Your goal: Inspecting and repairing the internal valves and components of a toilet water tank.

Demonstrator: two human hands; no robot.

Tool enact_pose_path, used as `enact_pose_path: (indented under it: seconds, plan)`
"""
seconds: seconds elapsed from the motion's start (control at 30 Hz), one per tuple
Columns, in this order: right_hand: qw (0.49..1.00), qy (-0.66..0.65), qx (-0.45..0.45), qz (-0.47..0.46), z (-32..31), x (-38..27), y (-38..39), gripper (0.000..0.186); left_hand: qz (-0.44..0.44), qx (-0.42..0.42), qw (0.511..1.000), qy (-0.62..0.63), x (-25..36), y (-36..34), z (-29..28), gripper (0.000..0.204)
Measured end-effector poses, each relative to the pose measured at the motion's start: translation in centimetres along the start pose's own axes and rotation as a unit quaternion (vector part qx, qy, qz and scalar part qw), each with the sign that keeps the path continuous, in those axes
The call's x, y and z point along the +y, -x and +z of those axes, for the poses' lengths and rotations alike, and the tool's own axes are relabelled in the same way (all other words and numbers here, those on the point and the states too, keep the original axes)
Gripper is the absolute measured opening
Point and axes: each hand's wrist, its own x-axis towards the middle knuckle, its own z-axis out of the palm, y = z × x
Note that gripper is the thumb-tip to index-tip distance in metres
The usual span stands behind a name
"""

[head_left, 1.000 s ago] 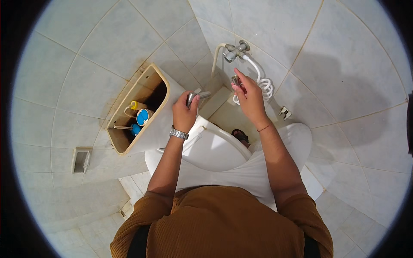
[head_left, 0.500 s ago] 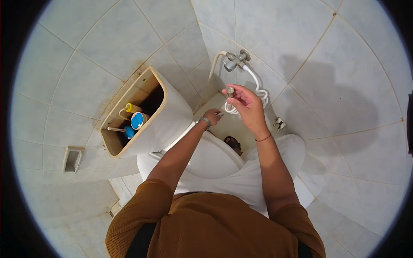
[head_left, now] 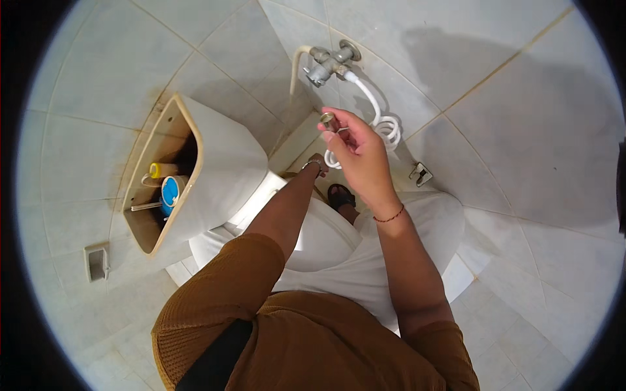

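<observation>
Fitting (head_left: 330, 122) peeks from right hand (head_left: 360, 156) — left hand (head_left: 319, 161) partly hidden.

L head cam, wide fisheye, facing down, fairly nr hands (head_left: 362, 156)

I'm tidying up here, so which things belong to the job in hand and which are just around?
Apparently in the job:
- metal fitting held in the right hand
- coiled white hose
- wall valve feeding it

Apparently just around:
- wall soap dish
- metal wall bracket
- worn sandal

A pale holder (head_left: 97, 263) sits on wall tiles (head_left: 91, 163).
</observation>
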Motion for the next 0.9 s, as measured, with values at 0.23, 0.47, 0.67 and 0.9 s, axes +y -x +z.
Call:
enact_pose_path:
  seconds: [0.23, 0.47, 0.67, 0.9]
  plan:
    - [1.000, -0.003, -0.006, 0.012, -0.3, -0.5, 0.1, 0.035, 0.069, 0.083, 0.993, -0.037, -2.4, -0.1, 2.5, 0.020]
    - [0.999, -0.036, 0.022, 0.010, 0.4, 0.2, -0.4, 0.036, 0.238, 0.208, 0.928, -0.197, 1.0, 3.3, 0.1, 0.028]
    - [0.996, 0.078, 0.016, -0.036, -0.1, 3.0, -0.4, 0.040, 0.165, 0.107, 0.947, 0.254, 7.2, 13.8, -4.5, 0.041]
    - [0.995, 0.069, -0.072, -0.026, 2.0, 1.2, 0.6, 0.049, 0.449, -0.035, 0.688, 0.569, 10.6, 37.8, -10.6, 0.036]
